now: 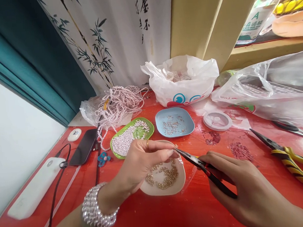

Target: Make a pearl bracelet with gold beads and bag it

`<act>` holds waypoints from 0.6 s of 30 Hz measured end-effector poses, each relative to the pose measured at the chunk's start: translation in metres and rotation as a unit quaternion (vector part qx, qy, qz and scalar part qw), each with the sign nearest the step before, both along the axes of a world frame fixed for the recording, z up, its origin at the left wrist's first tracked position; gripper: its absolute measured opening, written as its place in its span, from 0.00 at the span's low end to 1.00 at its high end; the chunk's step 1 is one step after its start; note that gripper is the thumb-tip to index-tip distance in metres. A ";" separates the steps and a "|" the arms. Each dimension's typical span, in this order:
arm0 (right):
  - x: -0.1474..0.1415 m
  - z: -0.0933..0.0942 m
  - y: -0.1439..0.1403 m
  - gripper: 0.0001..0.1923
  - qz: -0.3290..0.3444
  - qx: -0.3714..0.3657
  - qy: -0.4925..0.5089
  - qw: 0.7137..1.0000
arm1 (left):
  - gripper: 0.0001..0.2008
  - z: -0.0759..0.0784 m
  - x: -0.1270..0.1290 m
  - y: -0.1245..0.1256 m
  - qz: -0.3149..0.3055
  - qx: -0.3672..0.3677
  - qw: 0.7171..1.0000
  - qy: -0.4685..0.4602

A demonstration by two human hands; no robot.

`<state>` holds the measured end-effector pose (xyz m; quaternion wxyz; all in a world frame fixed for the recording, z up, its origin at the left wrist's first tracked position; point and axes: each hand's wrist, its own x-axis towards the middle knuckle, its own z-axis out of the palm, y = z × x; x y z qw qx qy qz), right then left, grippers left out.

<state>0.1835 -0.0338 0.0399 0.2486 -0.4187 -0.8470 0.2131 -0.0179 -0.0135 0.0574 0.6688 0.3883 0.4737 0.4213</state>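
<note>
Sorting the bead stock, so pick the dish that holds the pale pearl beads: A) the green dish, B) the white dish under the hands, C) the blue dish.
A: the green dish is heaped with pale pearl beads; the blue dish holds small metal pins, the white dish gold beads.

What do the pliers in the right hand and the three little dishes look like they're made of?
Pliers: dark metal jaws, red-and-black grips, probably rubber or plastic. Green dish, blue dish and white dish: smooth, evenly coloured with rounded rims, likely plastic, though glazed ceramic can't be ruled out.
</note>
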 end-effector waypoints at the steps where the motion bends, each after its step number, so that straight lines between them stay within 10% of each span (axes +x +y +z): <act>1: 0.000 0.000 0.000 0.10 -0.002 -0.009 -0.001 1.000 | 0.05 -0.001 0.001 0.000 0.005 0.007 1.000 0.004; 18: -0.013 0.001 -0.003 0.07 -0.051 -0.048 0.016 0.997 | 0.07 -0.015 0.012 -0.008 0.074 0.070 0.995 0.006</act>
